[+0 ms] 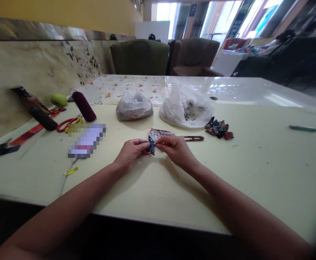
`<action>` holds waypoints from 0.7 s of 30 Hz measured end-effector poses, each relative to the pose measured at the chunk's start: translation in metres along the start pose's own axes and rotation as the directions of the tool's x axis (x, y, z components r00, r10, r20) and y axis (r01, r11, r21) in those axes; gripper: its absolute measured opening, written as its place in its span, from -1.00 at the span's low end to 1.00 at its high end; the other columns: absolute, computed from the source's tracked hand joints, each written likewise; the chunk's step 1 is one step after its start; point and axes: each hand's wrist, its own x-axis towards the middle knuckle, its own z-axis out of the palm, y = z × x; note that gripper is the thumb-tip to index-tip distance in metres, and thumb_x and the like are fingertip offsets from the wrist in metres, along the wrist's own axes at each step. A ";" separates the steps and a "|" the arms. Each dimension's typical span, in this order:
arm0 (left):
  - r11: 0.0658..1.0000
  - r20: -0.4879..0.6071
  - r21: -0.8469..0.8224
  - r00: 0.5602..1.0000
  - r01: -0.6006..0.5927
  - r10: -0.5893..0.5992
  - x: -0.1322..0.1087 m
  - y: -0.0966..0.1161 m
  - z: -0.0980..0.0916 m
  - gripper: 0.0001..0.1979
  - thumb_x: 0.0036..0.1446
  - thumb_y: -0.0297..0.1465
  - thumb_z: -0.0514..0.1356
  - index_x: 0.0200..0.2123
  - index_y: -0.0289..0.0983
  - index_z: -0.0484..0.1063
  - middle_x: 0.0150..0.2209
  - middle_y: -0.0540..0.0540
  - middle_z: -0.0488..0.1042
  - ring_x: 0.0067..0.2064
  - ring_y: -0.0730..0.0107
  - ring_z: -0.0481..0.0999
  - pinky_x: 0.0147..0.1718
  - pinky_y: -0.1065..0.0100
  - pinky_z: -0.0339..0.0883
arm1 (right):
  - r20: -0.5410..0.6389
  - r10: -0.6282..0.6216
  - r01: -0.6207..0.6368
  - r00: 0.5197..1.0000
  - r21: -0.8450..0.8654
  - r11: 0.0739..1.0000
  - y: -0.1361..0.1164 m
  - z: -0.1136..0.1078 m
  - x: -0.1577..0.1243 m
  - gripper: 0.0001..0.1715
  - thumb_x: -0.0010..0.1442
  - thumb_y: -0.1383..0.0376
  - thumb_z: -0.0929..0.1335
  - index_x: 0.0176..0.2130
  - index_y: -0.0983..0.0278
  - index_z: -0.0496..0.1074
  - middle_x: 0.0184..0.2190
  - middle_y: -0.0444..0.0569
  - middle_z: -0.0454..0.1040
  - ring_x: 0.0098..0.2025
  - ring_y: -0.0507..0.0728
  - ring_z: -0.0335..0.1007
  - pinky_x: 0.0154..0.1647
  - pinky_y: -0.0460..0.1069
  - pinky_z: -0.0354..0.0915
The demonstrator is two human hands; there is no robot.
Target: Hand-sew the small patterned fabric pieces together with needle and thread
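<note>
Two crinkled plastic bags stand beyond a slim dark-red tool; fingers of the left hand and right hand pinch small, dark patterned cloth.

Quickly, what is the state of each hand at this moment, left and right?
Left hand: closed, holding the dark blue patterned fabric piece.
Right hand: closed in a pinch at that piece's edge; what it grips cannot be told.

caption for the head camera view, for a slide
Both hands pinch a small dark patterned cloth piece over a pale table, with two white plastic bags beyond.
</note>
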 end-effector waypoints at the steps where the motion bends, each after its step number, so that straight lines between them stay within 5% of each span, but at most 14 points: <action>1: 1.000 0.002 -0.003 1.000 -0.002 0.002 0.000 0.000 0.000 -0.78 -0.12 -0.36 0.44 -0.40 -0.36 0.57 -0.41 -0.09 0.56 -0.39 0.46 0.50 -0.21 0.32 0.45 | -0.004 -0.002 0.002 1.000 -0.010 1.000 0.000 0.000 0.000 -0.88 0.19 0.35 0.39 -0.39 0.24 0.53 -0.46 -0.09 0.47 -0.33 0.08 0.34 -0.24 -0.02 0.18; 21: 0.994 0.015 0.051 0.995 -0.096 0.096 0.000 -0.001 0.001 -0.75 -0.11 -0.32 0.43 -0.37 -0.35 0.59 -0.37 -0.10 0.58 -0.34 0.43 0.53 -0.20 0.30 0.47 | 0.014 0.013 -0.013 1.000 -0.050 0.999 0.000 -0.002 0.001 -0.88 0.17 0.35 0.37 -0.33 0.26 0.56 -0.44 -0.08 0.48 -0.38 0.06 0.33 -0.31 -0.04 0.16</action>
